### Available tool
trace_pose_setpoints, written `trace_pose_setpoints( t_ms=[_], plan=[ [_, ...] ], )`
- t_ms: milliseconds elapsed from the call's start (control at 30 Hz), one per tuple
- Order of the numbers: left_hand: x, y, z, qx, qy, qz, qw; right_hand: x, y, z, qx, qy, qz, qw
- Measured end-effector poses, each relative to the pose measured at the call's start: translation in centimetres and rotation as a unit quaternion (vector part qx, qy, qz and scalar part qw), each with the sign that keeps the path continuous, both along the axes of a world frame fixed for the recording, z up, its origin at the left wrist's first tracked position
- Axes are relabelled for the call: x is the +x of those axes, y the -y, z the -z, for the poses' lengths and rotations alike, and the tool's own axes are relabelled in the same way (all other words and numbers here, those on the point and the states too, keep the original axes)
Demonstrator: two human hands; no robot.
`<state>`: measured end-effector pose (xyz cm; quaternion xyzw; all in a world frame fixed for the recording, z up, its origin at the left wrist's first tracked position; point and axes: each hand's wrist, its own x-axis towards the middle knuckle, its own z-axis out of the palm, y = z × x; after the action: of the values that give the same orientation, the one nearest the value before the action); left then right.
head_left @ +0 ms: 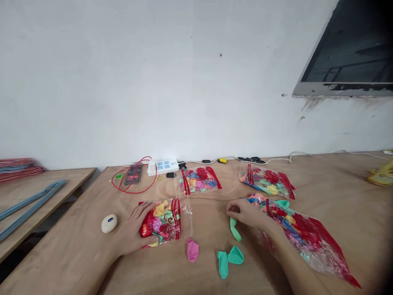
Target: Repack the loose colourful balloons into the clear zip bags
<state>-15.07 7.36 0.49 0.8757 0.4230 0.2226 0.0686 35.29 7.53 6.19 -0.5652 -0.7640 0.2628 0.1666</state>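
Observation:
My left hand lies over a clear plastic bag of coloured balloons printed in red, with its fingers spread and its thumb along the bag's lower edge. My right hand is curled at the top of a mint-green balloon, which hangs from its fingertips. A larger balloon bag lies beside and under my right forearm. A deflated pink balloon and two more mint-green ones lie loose between my hands. Further off are two more balloon bags.
A white oval stone-like object sits left of my left hand on the plywood table. A power strip, red wire and cables lie along the back edge. Blue rods rest on a lower side table.

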Motion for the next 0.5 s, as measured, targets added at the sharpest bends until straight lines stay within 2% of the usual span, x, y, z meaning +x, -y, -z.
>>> trace_pose_setpoints(
  t_ms=[100,200,367,500],
  plan=[
    [-0.3,0.1,-0.6,0.019,0.003,-0.010,1.000,-0.5,0.1,-0.4,0.012,-0.025,0.003,1.000],
    [0.2,0.8,-1.6,0.041,0.014,-0.001,0.999,-0.8,1.2,-1.1,-0.009,-0.013,-0.020,1.000],
    [1.5,1.9,-2.6,0.043,0.027,0.039,0.998,-2.7,5.8,-2.0,-0.055,0.055,-0.048,0.996],
    [1.5,1.8,-2.6,0.040,0.024,0.032,0.998,-4.4,9.1,-1.5,-0.046,0.084,-0.057,0.994]
  ],
)
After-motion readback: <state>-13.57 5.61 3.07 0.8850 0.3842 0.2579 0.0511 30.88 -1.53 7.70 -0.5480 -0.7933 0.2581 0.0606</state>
